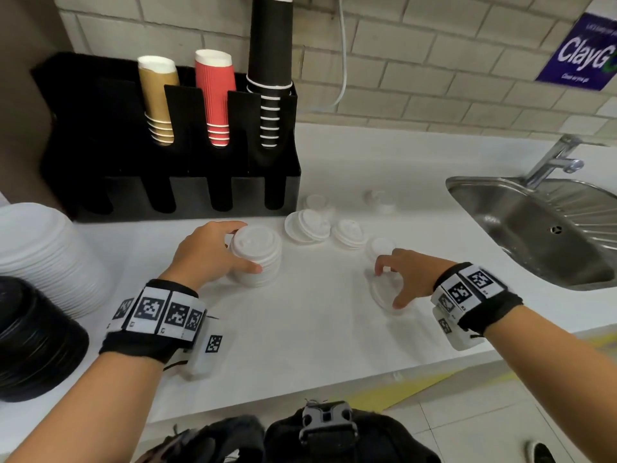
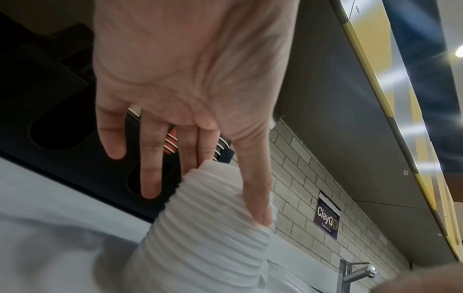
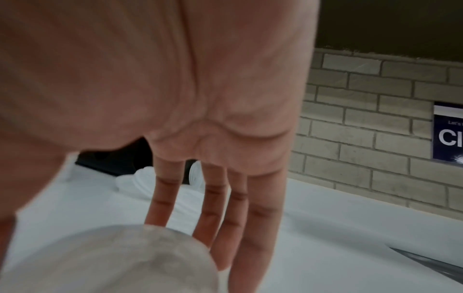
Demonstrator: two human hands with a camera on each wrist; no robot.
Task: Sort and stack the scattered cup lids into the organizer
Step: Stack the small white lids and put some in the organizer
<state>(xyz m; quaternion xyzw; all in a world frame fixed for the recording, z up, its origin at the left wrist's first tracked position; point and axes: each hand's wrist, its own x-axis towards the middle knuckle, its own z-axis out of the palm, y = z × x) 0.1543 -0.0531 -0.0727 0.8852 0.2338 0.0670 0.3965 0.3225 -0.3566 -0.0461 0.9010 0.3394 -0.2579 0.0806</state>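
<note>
My left hand [image 1: 230, 252] grips a tall stack of white cup lids [image 1: 257, 259] standing on the white counter, thumb in front and fingers behind. The left wrist view shows the thumb lying along the ribbed stack [image 2: 208, 218]. My right hand [image 1: 397, 282] arches over a single white lid [image 1: 379, 294], fingertips on its far rim and thumb on its near rim. That lid [image 3: 107, 261] shows blurred under the fingers. Several loose white lids [image 1: 307, 227] lie between the hands and the black organizer [image 1: 233, 192], whose rear slots hold paper cups.
A steel sink [image 1: 534, 228] with a faucet [image 1: 554, 158] is set into the counter at the right. At the left edge lie a large stack of white lids [image 1: 40, 255] and a stack of black lids [image 1: 30, 342]. The counter's front edge runs just below my wrists.
</note>
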